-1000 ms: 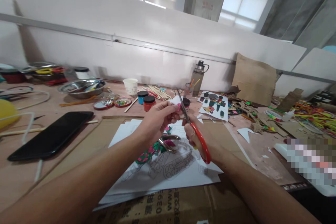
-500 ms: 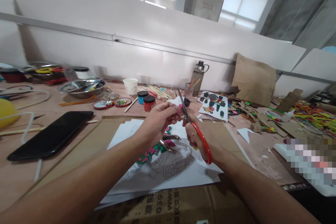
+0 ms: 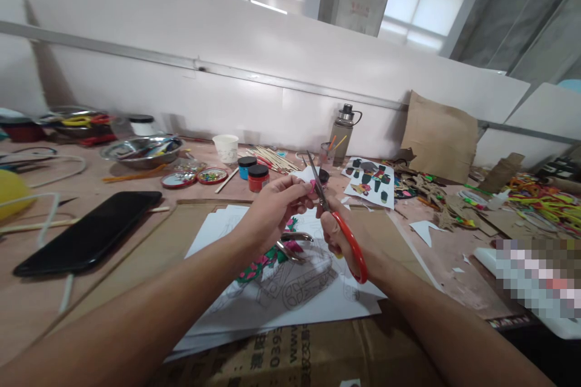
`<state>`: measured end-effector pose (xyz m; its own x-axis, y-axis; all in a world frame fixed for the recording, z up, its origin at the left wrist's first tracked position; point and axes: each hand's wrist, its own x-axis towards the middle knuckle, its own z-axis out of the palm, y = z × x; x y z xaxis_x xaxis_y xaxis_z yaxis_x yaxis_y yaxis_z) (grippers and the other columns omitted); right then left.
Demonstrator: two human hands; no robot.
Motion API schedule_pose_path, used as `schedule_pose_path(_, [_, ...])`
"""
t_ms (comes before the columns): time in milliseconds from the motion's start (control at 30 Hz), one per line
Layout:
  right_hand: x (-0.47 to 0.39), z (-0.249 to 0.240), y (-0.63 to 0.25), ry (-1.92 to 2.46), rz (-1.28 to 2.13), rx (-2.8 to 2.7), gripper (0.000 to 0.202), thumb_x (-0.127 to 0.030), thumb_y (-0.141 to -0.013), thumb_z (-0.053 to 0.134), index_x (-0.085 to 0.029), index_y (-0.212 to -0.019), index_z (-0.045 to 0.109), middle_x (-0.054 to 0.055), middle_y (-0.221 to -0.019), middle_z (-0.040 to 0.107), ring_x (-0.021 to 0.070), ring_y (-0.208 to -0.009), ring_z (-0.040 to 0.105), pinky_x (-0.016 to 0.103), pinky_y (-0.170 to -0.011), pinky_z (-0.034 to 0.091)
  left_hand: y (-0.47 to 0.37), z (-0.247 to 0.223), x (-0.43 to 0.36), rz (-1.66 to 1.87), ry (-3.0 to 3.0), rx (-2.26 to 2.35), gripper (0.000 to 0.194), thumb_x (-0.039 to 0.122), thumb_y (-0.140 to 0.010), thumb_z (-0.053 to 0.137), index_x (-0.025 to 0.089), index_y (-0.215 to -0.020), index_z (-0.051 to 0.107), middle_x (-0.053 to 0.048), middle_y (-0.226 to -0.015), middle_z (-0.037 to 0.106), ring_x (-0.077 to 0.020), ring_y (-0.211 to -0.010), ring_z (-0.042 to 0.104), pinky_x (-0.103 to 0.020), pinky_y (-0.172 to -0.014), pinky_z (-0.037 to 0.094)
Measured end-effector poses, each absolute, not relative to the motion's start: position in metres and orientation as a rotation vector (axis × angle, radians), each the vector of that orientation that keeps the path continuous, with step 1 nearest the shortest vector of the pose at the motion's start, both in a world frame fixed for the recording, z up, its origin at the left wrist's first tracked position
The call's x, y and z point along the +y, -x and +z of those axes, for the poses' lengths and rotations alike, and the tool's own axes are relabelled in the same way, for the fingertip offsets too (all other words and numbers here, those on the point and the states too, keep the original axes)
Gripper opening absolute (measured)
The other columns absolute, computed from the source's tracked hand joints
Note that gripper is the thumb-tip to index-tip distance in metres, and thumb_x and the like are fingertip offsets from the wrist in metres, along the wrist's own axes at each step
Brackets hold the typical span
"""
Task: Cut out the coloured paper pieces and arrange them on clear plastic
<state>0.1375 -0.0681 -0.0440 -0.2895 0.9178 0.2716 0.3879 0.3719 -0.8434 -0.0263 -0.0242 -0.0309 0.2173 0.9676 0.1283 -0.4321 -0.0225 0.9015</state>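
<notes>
My left hand [image 3: 279,202] pinches a small white piece of paper [image 3: 299,175] with a pink patch near my fingertips. Red-handled scissors [image 3: 351,242] are gripped in my right hand [image 3: 338,227]. Their dark blades [image 3: 314,170] point up and away, spread a little, right beside the paper; whether they touch it I cannot tell. Below my hands lie sheets of white paper [image 3: 313,308] with pencil drawings. On these rest green and pink painted cutouts [image 3: 256,269] and a shiny metal tool [image 3: 290,248], partly hidden by my left hand.
Cardboard [image 3: 376,344] lies under the sheets. A black phone [image 3: 91,233] is at left. Behind stand a blue paint jar [image 3: 246,167], a red paint jar [image 3: 258,180], a paper cup [image 3: 226,149] and a bottle [image 3: 344,136]. A painted sheet [image 3: 370,181] and paper scraps [image 3: 425,231] are at right.
Almost nothing differs. Both hands, the paper and the scissors stay in nearly the same place, with only a very slight shift.
</notes>
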Motion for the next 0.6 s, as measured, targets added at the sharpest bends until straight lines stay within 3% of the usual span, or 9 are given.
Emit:
schedule_pose_path(233, [-0.0640, -0.0521, -0.1384, 1.128, 0.952, -1.819, 0.046, -0.060, -0.099, 0.039, -0.020, -0.114, 0.055, -0.003, -0.067, 0.048, 0.0112, -0.053, 0.034, 0.024, -0.049, 0.035, 0.0269, -0.0292, -0.0262, 1.250, -1.042, 0.675, 0.020, 0.030, -0.070, 0.080, 0.016, -0.070, 0.066, -0.002, -0.071, 0.066, -0.0117, -0.066, 0.059, -0.025, -0.064, 0.043])
schedule_pose_path(600, [-0.0671, -0.0487, -0.1393, 1.158, 0.905, -1.813, 0.042, -0.058, -0.100, 0.038, -0.020, -0.109, 0.056, -0.002, -0.068, 0.048, 0.0118, -0.056, 0.037, 0.024, -0.055, 0.039, 0.0264, -0.0290, -0.0260, 1.263, -1.040, 0.684, 0.020, 0.029, -0.069, 0.081, 0.015, -0.071, 0.066, -0.003, -0.071, 0.067, -0.0119, -0.065, 0.059, -0.025, -0.063, 0.043])
